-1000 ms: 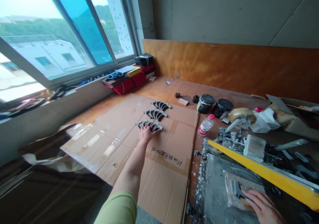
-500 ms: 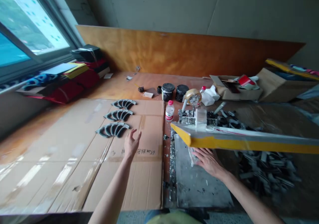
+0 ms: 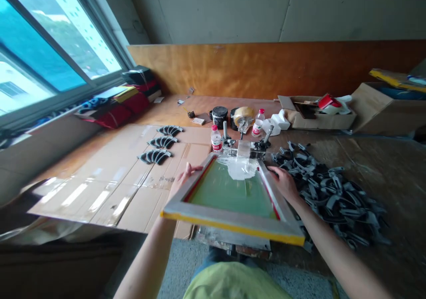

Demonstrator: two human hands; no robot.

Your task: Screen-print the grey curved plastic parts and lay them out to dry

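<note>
Screen frame (image 3: 233,203), pale-barred with a yellow near edge, lies straight in front of us above the surface (image 3: 169,112), between our two hands. Left of it we have the flattened cardboard sheet (image 3: 111,170); right of it, the pile of dark curved parts (image 3: 333,197) sits just beside its right bar. Its near edge appears raised over the grey board (image 3: 229,237) beneath, while its far end meets the clamp assembly (image 3: 261,147). The side bars run away from us toward those clamps; foreshortening keeps us from telling which sides are longer. Inside them we see the green mesh (image 3: 218,190).

Our left hand (image 3: 181,181) is at the left bar and our right hand (image 3: 283,181) at the right one, about level with each other, so neither is clearly nearer. Both have bent fingers against the bars; we cannot tell whether they close around them. Beyond the left bar stands a red-capped bottle (image 3: 216,139), and three fanned groups of curved pieces (image 3: 155,156) rest on the cardboard.
</note>
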